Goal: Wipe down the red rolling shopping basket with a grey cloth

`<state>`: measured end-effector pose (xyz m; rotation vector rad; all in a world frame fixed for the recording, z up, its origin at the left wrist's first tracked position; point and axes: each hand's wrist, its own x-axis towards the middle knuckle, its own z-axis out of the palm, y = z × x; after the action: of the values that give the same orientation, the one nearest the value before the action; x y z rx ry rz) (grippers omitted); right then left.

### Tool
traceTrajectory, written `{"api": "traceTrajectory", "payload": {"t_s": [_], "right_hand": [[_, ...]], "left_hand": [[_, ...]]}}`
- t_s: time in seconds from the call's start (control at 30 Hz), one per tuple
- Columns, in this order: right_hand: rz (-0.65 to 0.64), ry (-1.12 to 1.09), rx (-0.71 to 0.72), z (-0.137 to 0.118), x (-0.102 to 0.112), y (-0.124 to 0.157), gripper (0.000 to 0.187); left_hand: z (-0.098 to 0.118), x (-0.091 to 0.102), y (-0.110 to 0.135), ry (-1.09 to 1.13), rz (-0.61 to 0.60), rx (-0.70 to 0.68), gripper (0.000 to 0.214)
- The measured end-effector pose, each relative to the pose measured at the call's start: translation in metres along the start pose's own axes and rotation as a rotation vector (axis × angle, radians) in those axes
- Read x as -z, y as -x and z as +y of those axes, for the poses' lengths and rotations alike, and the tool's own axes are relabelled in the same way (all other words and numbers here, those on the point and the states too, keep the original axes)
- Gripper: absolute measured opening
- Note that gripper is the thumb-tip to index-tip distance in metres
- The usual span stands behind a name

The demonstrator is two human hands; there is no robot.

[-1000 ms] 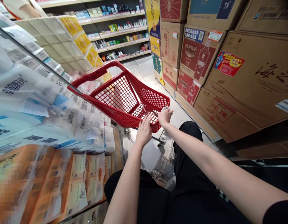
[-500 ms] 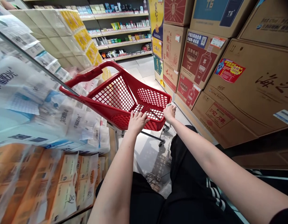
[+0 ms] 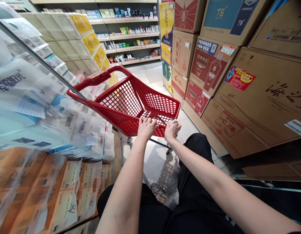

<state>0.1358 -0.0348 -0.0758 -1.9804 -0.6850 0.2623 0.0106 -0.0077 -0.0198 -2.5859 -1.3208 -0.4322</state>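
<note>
The red plastic shopping cart with a lattice basket (image 3: 127, 127) stands diagonally across the middle of the frame, its handle (image 3: 96, 80) toward the upper left and its basket end nearest the person. The left hand (image 3: 147, 127) holds the near rim with fingers bent over it. The right hand (image 3: 172, 130) is curled around the corner just beside it; a small pale patch by its fingers is too small to identify.

The hold on the cart looks complete, with both hands in place. Pale tiled floor (image 3: 156, 159) shows through the basket's grid. What is left to do cannot be judged from this view.

White-and-blue plastic-wrapped packs (image 3: 73, 120) rise close by at left, orange wrapped packs (image 3: 21, 182) fill the lower left, and brown cardboard cartons (image 3: 264, 113) are stacked at right.
</note>
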Motion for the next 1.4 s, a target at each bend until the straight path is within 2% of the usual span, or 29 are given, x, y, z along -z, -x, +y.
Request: {"api": "traceTrajectory", "payload": {"t_s": [0.1,0.2,0.3,0.37,0.57,0.63,0.73,0.93,1.17,1.27,1.4], "right_hand": [[-0.054,0.017,0.002,-0.006,0.005,-0.035,0.030],[-0.135,0.078,-0.071,-0.011,0.013,-0.075,0.031],[-0.165,0.172,-0.089,-0.010,0.019,-0.097,0.033],[-0.149,0.205,-0.071,-0.006,0.024,-0.095,0.035],[-0.092,0.162,-0.004,0.014,0.035,-0.049,0.038],[-0.078,0.112,0.014,0.017,0.036,-0.042,0.037],[-0.089,0.060,0.016,0.014,0.035,-0.049,0.037],[-0.204,0.096,0.000,0.010,0.032,-0.086,0.037],[-0.288,0.156,0.049,0.014,0.028,-0.119,0.035],[-0.283,0.173,0.058,0.012,0.027,-0.119,0.034],[-0.150,0.141,0.024,0.010,0.024,-0.091,0.037]], "left_hand": [[0.004,0.000,-0.001,0.020,0.004,0.010,0.026],[0.012,0.000,-0.001,0.031,0.001,0.007,0.028],[0.024,0.000,-0.002,0.028,0.010,0.014,0.031],[0.033,0.000,-0.003,0.033,0.020,0.018,0.032],[0.048,0.003,-0.005,0.023,0.022,0.024,0.032],[0.050,0.004,-0.005,0.013,0.011,0.029,0.031],[0.052,0.007,-0.006,-0.002,-0.003,0.042,0.032],[0.053,0.008,-0.015,0.002,-0.040,0.031,0.032],[0.031,0.004,-0.021,0.056,-0.081,-0.036,0.029],[0.028,0.006,-0.023,0.042,-0.107,-0.029,0.027],[0.035,0.009,-0.019,0.026,-0.082,0.012,0.026]]}}
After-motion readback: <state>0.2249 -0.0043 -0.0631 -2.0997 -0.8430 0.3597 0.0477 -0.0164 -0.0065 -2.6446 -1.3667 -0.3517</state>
